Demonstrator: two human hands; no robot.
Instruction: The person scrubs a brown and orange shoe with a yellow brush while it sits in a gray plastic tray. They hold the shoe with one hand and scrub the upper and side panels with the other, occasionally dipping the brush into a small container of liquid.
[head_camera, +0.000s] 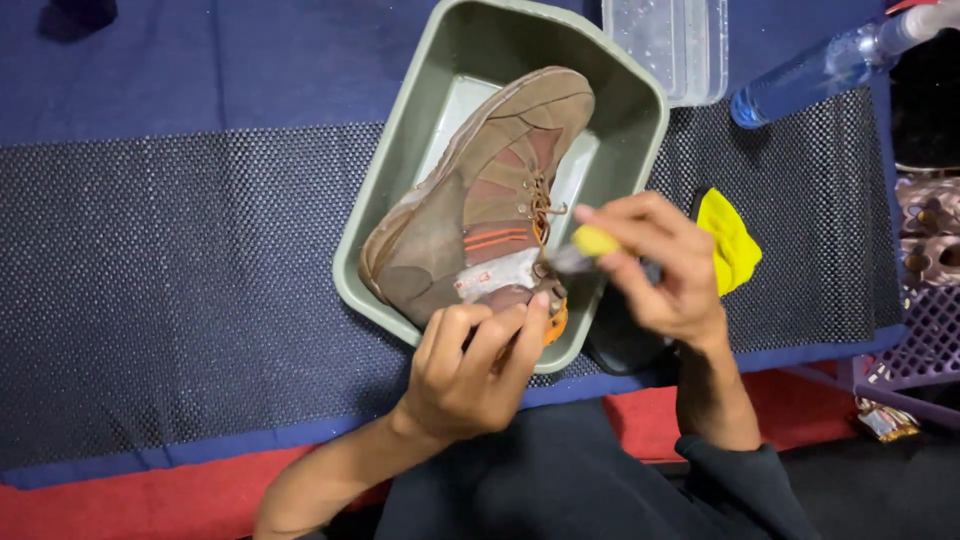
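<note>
Head view. Left hand (470, 370): grip closed on heel end of brown hiking boot (480, 205), boot tilted on its side inside grey-green plastic tub (640, 120). Right hand (660, 265): grip closed on small yellow-handled brush (590, 243), bristles blurred, touching boot near the laces. Yellow cloth (730, 240) just beside right hand. Clear plastic container (690, 45) behind tub. Blue spray bottle (810, 75) far right. Black mesh mat (180, 270) over blue surface (250, 60).
</note>
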